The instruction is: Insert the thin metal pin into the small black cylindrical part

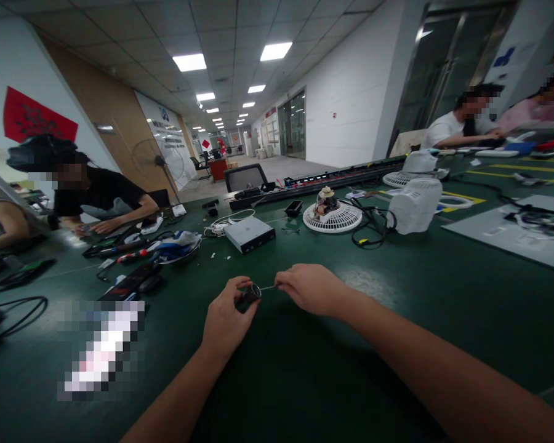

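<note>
Between thumb and fingers, my left hand [228, 314] holds a small dark round part [252, 295] over the green table [277, 369]. A pale ring shows on the end of the part that faces right. My right hand [309, 288], just to the right, pinches a thin metallic rod [268, 287]. The rod's left tip is at or very near the ringed end; whether it touches cannot be made out. Both hands are near the middle of the view.
Ahead lie a silver box [250, 234], a small black tray [294, 208] and a white fan grille with a motor [332, 216]. A white housing [415, 206] stands right. Left are tools, cables and a bowl [182, 252]. People sit at both sides.
</note>
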Action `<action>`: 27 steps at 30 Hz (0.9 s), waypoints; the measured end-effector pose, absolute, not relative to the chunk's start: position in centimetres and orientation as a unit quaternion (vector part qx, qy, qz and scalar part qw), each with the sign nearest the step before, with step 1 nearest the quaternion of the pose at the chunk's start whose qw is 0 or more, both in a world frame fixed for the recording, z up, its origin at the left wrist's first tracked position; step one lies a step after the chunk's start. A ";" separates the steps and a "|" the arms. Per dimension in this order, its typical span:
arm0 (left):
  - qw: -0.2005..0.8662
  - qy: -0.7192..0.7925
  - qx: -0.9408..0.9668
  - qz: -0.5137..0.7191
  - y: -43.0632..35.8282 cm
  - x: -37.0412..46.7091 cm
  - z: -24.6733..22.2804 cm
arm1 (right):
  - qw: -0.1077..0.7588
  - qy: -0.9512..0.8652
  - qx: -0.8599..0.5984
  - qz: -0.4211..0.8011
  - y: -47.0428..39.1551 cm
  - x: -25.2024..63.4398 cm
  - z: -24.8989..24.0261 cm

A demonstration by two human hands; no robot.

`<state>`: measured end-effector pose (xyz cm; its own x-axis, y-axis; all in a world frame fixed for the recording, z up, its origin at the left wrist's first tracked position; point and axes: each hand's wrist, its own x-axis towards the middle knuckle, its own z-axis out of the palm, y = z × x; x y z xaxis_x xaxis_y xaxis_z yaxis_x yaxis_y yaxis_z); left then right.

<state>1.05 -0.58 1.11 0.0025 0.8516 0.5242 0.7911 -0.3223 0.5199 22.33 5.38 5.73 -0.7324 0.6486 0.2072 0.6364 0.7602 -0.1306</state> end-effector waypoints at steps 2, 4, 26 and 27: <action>0.040 0.563 0.726 0.393 -0.6 0.9 1.0 | 0.130 -0.940 -0.316 0.017 5.4 22.3 5.7; 0.038 0.546 0.743 0.385 -0.5 0.8 0.9 | 0.143 -0.940 -0.310 0.012 5.4 22.3 5.7; -0.007 0.544 0.771 0.331 -0.2 0.6 0.4 | 0.144 -0.925 -0.350 0.033 5.5 22.3 5.2; -0.007 0.541 0.772 0.332 -0.2 0.6 0.4 | 0.141 -0.924 -0.354 0.030 5.5 22.3 5.2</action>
